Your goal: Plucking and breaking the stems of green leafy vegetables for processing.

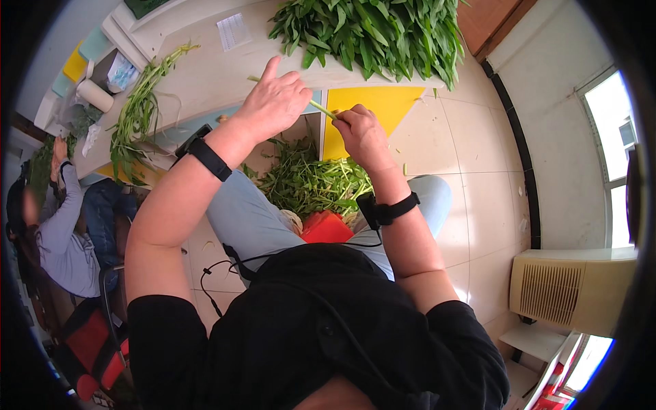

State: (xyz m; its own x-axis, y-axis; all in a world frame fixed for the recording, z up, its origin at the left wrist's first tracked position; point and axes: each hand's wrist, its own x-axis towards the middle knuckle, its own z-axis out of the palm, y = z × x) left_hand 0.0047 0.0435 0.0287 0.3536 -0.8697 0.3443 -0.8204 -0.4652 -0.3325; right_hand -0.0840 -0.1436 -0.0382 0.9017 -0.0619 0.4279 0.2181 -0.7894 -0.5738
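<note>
A single green vegetable stem (323, 109) is stretched between my two hands, over the table's near edge. My left hand (279, 102) grips it with curled fingers, the index finger sticking out; a short stem end pokes out on that hand's far side. At the other end, my right hand (363, 134) pinches the stem between thumb and fingers. Beyond my hands, a big heap of leafy greens (369, 36), apparently water spinach, lies on the pale table (205, 77). A smaller bundle of long stems (136, 110) lies to the left, its leaves drooping over the edge.
Below the table, cut stems and leaves (312, 182) are piled on the floor by a red object (327, 227) between my legs. A yellow panel (369, 120) fronts the table. A seated co-worker (66, 230) is at left; a paper roll (95, 96) lies nearby.
</note>
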